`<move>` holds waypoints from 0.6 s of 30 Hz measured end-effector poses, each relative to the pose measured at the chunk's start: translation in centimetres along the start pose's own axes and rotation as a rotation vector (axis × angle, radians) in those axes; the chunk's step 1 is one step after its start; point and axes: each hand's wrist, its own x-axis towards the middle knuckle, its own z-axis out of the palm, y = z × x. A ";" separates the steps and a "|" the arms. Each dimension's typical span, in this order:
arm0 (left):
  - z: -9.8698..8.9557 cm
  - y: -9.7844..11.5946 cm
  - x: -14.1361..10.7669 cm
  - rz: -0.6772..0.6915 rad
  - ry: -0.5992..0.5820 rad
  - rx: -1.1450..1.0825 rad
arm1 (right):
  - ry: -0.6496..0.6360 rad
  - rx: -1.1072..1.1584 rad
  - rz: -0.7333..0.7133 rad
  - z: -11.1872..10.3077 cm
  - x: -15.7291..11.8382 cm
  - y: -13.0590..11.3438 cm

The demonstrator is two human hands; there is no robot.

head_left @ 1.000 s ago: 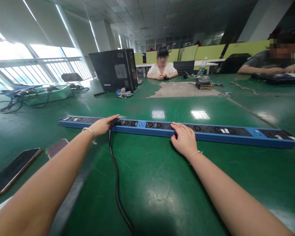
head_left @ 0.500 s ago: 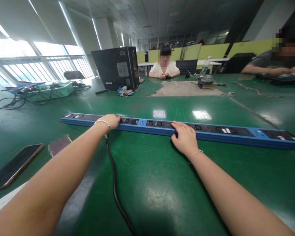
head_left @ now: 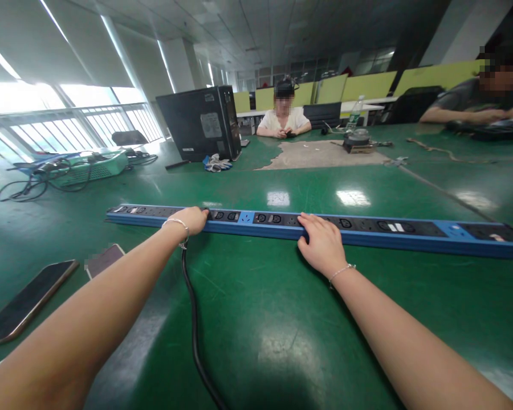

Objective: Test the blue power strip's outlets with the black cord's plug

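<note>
A long blue power strip (head_left: pixel 248 217) with black socket panels lies across the green table. My left hand (head_left: pixel 192 220) is closed over its top, left of the middle, around the plug end of a black cable (head_left: pixel 193 307); the fingers hide most of that plug. From beneath this hand the cable runs down toward the near edge of view. My right hand (head_left: pixel 322 242) grips the strip right of its middle, fingers lying on the top face and thumb against the near side.
At left lie a dark phone (head_left: pixel 25 299) and a small flat card-like item (head_left: pixel 105 261). Beyond the strip are a green basket of cables (head_left: pixel 94 169), a black computer case (head_left: pixel 196 125), gloves (head_left: pixel 217 163) and a bottle (head_left: pixel 356 112). Two people sit across the table (head_left: pixel 239 267).
Both hands keep their places on the power strip, the left one around the plug end. The view has shifted slightly; little else differs.
</note>
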 end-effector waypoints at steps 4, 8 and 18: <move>0.0 0.3 -0.2 0.003 -0.120 0.095 | 0.002 -0.002 -0.006 0.0 0.0 0.1; -0.1 0.4 -0.1 -0.022 -0.164 0.123 | 0.000 -0.033 -0.013 0.2 -0.1 0.1; -0.6 1.1 -1.6 -0.137 -0.105 0.134 | -0.019 -0.088 0.002 0.3 -0.2 -0.3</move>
